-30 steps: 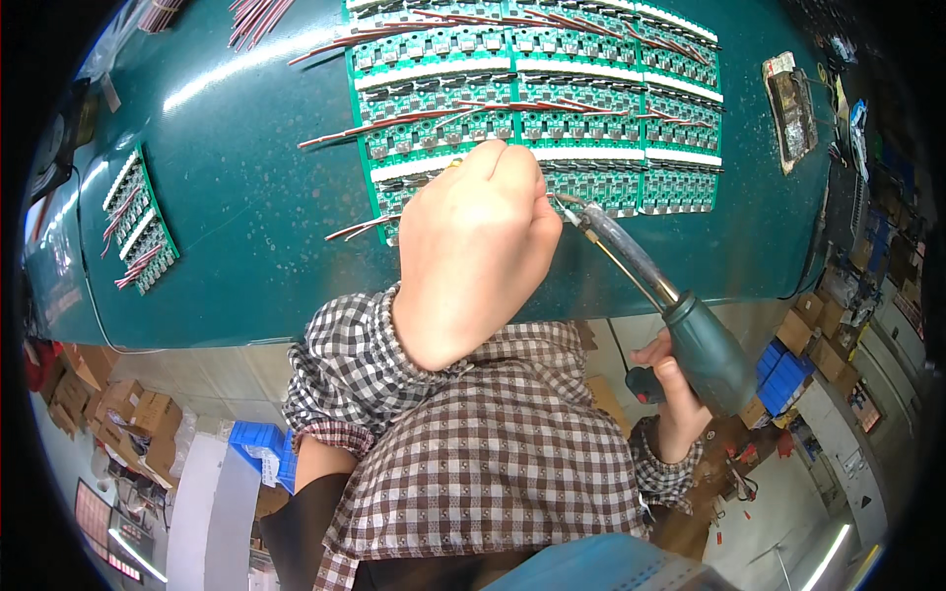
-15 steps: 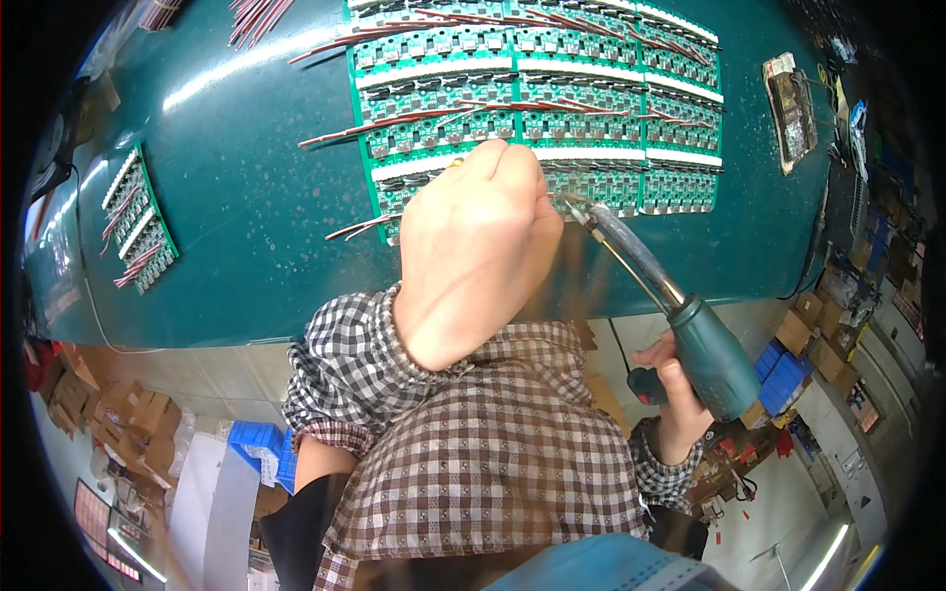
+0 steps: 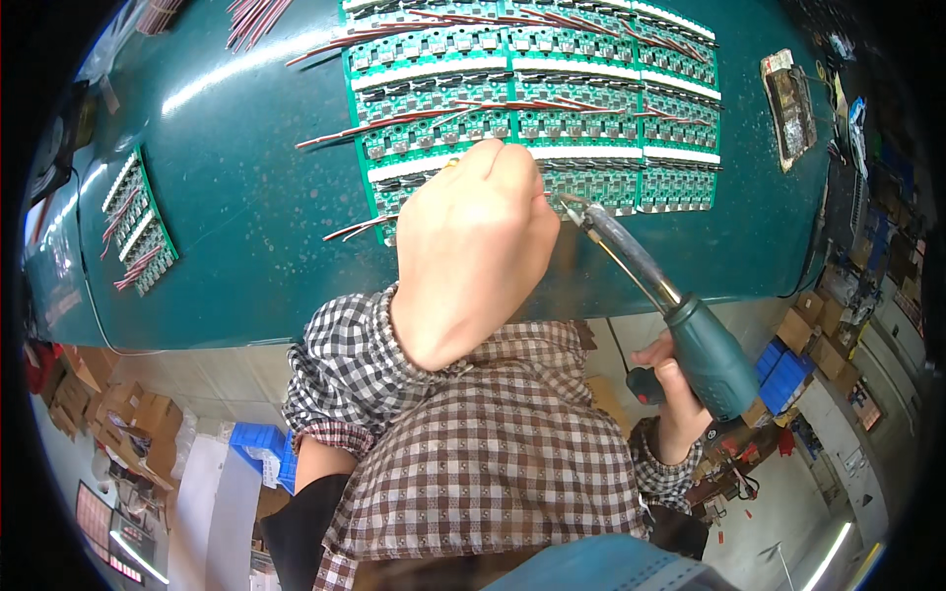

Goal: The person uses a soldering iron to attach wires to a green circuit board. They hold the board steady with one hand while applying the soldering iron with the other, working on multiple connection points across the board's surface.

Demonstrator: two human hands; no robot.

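My left hand (image 3: 473,251) is closed in a fist over the near rows of green circuit boards (image 3: 581,187). Its fingertips are turned away, so what they pinch is hidden. My right hand (image 3: 680,399) grips a soldering iron (image 3: 714,360) with a dark green handle and a thin metal feed tube beside its shaft. The iron's tip points up-left, near the boards just right of my left fist. Pairs of red and black wires (image 3: 394,125) lie across the board rows, and a short pair (image 3: 360,229) sticks out left of my left hand.
A small separate board panel (image 3: 140,222) with wires lies at the left on the green table (image 3: 246,197). A bundle of loose wires (image 3: 258,20) is at the far left. A worn, dirty block-shaped holder (image 3: 788,110) sits at the right. Blue bins (image 3: 783,376) and cardboard boxes stand beyond the table.
My left hand has shifted very slightly left. The soldering iron in my right hand has barely moved, its tip staying by the boards.
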